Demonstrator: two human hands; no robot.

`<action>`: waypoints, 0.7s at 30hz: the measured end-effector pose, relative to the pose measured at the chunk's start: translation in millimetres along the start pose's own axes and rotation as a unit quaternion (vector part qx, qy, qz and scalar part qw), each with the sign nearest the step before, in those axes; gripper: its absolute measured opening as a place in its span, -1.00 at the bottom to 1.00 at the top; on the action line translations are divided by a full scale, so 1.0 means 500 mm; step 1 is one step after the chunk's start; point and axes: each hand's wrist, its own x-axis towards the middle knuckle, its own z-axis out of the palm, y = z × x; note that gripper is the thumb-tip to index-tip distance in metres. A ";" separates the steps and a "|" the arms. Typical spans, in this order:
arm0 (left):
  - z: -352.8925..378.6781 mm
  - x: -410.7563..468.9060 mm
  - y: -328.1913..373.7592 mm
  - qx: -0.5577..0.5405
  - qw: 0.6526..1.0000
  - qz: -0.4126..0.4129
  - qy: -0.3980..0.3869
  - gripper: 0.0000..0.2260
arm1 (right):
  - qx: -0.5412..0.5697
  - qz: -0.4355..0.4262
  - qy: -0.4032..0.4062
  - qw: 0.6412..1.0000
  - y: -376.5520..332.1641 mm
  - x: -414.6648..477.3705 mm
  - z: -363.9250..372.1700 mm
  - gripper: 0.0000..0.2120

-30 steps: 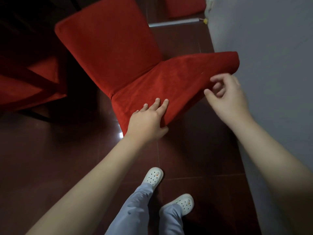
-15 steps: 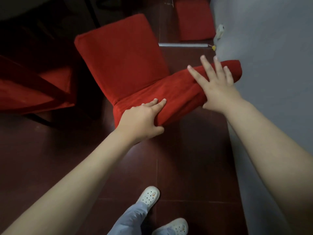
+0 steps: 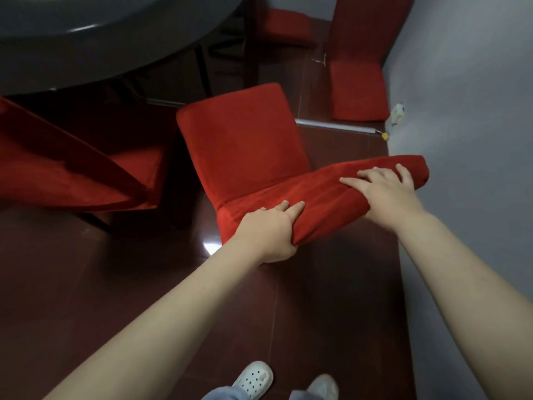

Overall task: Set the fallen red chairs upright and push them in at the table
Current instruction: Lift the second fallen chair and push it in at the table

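A red fabric-covered chair (image 3: 245,142) stands in the middle of the head view, its seat toward the dark round table (image 3: 86,36). Its backrest top runs across in front of me. My left hand (image 3: 268,229) grips the near left end of that backrest, fingers over the top and thumb below. My right hand (image 3: 383,189) lies on the right end of the backrest, fingers curled over its edge. Another red chair (image 3: 357,70) lies on the floor at the far right by the wall.
A grey wall (image 3: 467,140) runs close along the right. A further red chair (image 3: 63,171) stands at the left beside the table. A metal strip (image 3: 334,126) crosses the dark red tile floor (image 3: 86,284). My white shoes (image 3: 253,379) are at the bottom.
My right hand went from hovering beside the backrest to resting on it and curling over its edge. The chair sits farther from me and nearer the table, which has come into view.
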 end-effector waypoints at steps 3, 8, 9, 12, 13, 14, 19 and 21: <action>-0.008 0.000 -0.005 0.000 1.000 0.001 0.008 -0.22 | -0.033 -0.016 -0.001 0.999 0.002 0.006 -0.011 -0.34; -0.026 -0.004 -0.009 0.002 1.000 0.005 0.004 -0.24 | -0.127 -0.096 -0.034 0.987 0.005 0.038 -0.049 -0.13; -0.029 -0.005 -0.007 0.001 1.000 0.001 0.004 -0.24 | -0.134 -0.111 -0.050 0.983 0.007 0.047 -0.056 -0.10; -0.036 -0.004 -0.008 0.010 0.999 -0.015 0.028 -0.25 | -0.097 -0.139 -0.062 0.984 0.015 0.061 -0.062 -0.12; -0.040 -0.004 -0.011 0.013 0.999 -0.017 0.038 -0.25 | -0.076 -0.143 -0.061 0.985 0.017 0.062 -0.062 -0.13; -0.042 -0.004 -0.011 0.012 0.999 -0.022 0.045 -0.25 | -0.065 -0.149 -0.063 0.985 0.018 0.063 -0.062 -0.13; -0.032 -0.018 0.000 0.009 0.997 -0.041 0.060 -0.27 | -0.072 -0.177 -0.074 0.979 0.024 0.063 -0.057 -0.13; -0.029 -0.022 0.003 0.012 0.996 -0.051 0.073 -0.28 | -0.074 -0.181 -0.068 0.978 0.025 0.060 -0.052 -0.14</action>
